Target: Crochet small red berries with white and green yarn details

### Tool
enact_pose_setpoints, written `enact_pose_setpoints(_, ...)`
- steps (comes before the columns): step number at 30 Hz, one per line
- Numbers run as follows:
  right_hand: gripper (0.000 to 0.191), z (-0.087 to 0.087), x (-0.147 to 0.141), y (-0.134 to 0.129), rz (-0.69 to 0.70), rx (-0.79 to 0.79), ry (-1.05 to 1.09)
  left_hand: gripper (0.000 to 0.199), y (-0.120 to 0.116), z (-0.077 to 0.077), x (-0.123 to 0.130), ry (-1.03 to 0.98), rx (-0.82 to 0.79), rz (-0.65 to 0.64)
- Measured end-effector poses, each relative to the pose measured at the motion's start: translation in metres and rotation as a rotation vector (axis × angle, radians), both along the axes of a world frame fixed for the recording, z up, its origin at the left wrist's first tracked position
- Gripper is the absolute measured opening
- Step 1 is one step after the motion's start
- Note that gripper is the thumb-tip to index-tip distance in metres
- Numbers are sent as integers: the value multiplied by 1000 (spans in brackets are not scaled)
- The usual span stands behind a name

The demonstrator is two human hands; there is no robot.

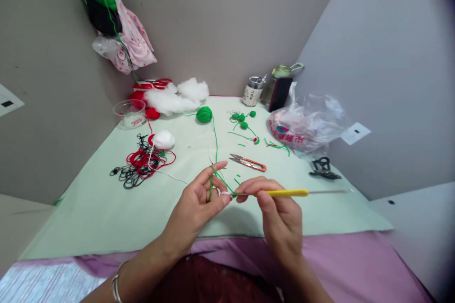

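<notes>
My left hand (199, 199) pinches a small crochet piece (226, 194) in white and red between thumb and fingers. Green yarn (215, 142) runs from the green yarn ball (204, 114) over my raised left index finger down to the piece. In my right hand (279, 208) is a crochet hook (287, 193) with a yellow handle, held between thumb and fingers. Its left tip meets the piece, where green yarn lies; the exact loop is too small to make out. Thread snips (249, 162) with orange handles lie just beyond my hands.
White stuffing (177, 97), a clear plastic tub (130, 116), a white yarn ball (163, 139) and tangled black and red yarn (142, 161) lie left. Small green crochet balls (243, 125) sit ahead. A plastic bag (305, 125), phone (280, 94) and black clip (324, 169) stand right.
</notes>
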State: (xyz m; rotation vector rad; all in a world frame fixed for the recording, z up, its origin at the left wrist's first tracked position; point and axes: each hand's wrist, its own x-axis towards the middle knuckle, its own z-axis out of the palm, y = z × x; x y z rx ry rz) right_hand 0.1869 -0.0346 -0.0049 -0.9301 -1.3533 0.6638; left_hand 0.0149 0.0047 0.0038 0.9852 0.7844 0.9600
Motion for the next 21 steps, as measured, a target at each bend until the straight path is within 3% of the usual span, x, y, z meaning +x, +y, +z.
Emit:
enact_pose_setpoints(8, 27, -2, -7, -7, -196, 411, -587, 65, -7, 3, 7, 109, 62, 165)
enact_pose_setpoints(11, 26, -4, -8, -8, -206, 431, -580, 67, -8, 3, 6, 82, 55, 167)
enact_pose_setpoints(16, 27, -3, -6, -7, -165, 286, -369, 62, -10, 0, 5, 64, 88, 154)
enact_pose_setpoints(21, 42, -18, -6, -4, -298, 424, -638, 65, -12, 1, 12, 7, -12, 111)
